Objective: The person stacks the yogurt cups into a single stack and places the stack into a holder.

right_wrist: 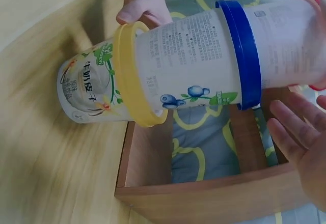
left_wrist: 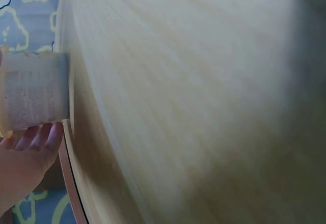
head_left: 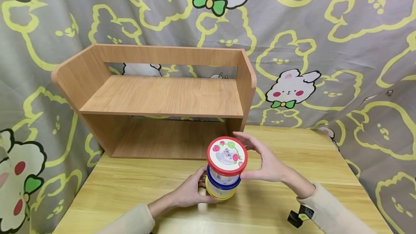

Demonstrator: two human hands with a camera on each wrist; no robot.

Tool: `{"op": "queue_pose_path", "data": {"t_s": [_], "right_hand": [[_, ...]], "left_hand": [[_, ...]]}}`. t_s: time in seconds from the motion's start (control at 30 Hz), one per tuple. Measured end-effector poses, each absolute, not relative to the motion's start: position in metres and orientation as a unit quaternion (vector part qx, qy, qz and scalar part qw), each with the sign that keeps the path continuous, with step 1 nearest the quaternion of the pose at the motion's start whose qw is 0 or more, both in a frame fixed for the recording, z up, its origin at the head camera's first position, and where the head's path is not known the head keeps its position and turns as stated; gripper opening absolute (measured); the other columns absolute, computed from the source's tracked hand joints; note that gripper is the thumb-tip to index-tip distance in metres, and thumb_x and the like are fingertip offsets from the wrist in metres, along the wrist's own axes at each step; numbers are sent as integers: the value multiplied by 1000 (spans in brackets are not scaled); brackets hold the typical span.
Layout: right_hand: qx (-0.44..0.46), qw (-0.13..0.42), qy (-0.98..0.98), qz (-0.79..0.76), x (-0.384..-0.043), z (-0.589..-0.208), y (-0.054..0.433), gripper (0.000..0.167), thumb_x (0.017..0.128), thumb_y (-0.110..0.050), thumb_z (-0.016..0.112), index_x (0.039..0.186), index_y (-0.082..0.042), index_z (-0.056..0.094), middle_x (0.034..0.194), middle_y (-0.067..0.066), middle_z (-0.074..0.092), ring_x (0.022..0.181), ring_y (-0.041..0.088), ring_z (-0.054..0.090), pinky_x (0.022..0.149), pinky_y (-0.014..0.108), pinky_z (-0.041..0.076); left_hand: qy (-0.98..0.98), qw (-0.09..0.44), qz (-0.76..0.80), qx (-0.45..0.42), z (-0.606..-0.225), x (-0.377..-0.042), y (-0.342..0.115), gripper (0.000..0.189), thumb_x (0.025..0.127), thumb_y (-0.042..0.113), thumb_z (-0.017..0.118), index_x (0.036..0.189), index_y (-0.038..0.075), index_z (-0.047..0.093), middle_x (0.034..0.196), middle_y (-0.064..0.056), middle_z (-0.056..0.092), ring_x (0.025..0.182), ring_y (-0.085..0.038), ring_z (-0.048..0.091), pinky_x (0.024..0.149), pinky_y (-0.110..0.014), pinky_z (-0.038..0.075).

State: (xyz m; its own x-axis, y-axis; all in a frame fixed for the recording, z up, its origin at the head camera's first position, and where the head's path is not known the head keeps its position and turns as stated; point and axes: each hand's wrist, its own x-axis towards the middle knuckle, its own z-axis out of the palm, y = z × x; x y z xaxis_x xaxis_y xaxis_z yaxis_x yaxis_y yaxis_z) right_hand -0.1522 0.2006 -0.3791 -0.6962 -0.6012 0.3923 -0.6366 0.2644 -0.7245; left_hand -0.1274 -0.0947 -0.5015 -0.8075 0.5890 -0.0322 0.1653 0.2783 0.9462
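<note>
Three lidded plastic tubs stand in a stack near the shelf's front right corner. At the bottom is the yellow-lidded tub [right_wrist: 91, 84], in the middle the blue-lidded tub [right_wrist: 188, 61], and on top the red-lidded tub [head_left: 226, 154], with strawberries printed on its lid. My left hand [head_left: 191, 189] holds the yellow-lidded tub from the left, thumb in front and fingers curved behind. On the other side, my right hand [head_left: 264, 160] is beside the upper tubs, its thumb close under the red lid. In the right wrist view its fingers [right_wrist: 288, 130] are spread, apart from the blue lid.
A two-level wooden shelf [head_left: 162, 95] stands at the back left of the wooden table [head_left: 292, 205], just behind the stack. Patterned grey curtain [head_left: 289, 118] hangs behind and on both sides. A small black device [head_left: 300, 216] is by the right sleeve.
</note>
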Motion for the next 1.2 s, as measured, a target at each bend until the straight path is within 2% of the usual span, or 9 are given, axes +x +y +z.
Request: {"op": "queue_pose_path", "data": {"t_s": [0.23, 0.33, 0.47, 0.87, 1.13, 1.2], "right_hand": [[394, 105, -765, 498, -152, -397, 214, 79, 76, 4, 76, 150, -1, 49, 137, 5, 69, 119, 10, 67, 96, 32, 61], [372, 128, -762, 514, -153, -406, 219, 74, 76, 13, 72, 147, 3, 51, 132, 13, 71, 116, 12, 70, 94, 28, 60], [336, 147, -770, 522, -158, -419, 225, 68, 81, 15, 73, 145, 2, 54, 125, 24, 71, 114, 14, 72, 91, 25, 61], [270, 178, -758, 566, -188, -453, 232, 54, 87, 17, 73, 138, 6, 59, 117, 29, 71, 105, 13, 74, 86, 21, 62], [262, 214, -730, 594, -210, -443, 226, 47, 86, 20, 71, 131, 12, 61, 113, 12, 78, 98, 3, 74, 83, 17, 61], [260, 218, -730, 593, -215, -436, 223, 47, 86, 19, 72, 131, 11, 62, 112, 12, 78, 97, 2, 73, 83, 17, 61]], "left_hand": [[775, 194, 550, 241, -503, -128, -94, 85, 83, 25, 92, 151, 17, 41, 140, -7, 62, 118, -9, 67, 104, -24, 56], [775, 193, 552, 241, -504, -128, -93, 85, 83, 25, 92, 151, 16, 41, 139, -6, 62, 118, -9, 67, 104, -24, 57], [773, 194, 554, 239, -503, -128, -93, 85, 83, 25, 92, 151, 16, 42, 140, -6, 62, 118, -9, 67, 104, -25, 57], [776, 198, 550, 238, -503, -127, -93, 84, 83, 25, 92, 150, 16, 42, 140, -6, 62, 119, -9, 67, 103, -24, 57], [775, 196, 553, 236, -503, -127, -92, 86, 83, 25, 92, 152, 16, 41, 140, -7, 62, 119, -11, 66, 103, -24, 57], [776, 194, 552, 236, -503, -127, -92, 86, 83, 25, 92, 152, 16, 42, 140, -7, 62, 119, -11, 66, 103, -24, 57]]}}
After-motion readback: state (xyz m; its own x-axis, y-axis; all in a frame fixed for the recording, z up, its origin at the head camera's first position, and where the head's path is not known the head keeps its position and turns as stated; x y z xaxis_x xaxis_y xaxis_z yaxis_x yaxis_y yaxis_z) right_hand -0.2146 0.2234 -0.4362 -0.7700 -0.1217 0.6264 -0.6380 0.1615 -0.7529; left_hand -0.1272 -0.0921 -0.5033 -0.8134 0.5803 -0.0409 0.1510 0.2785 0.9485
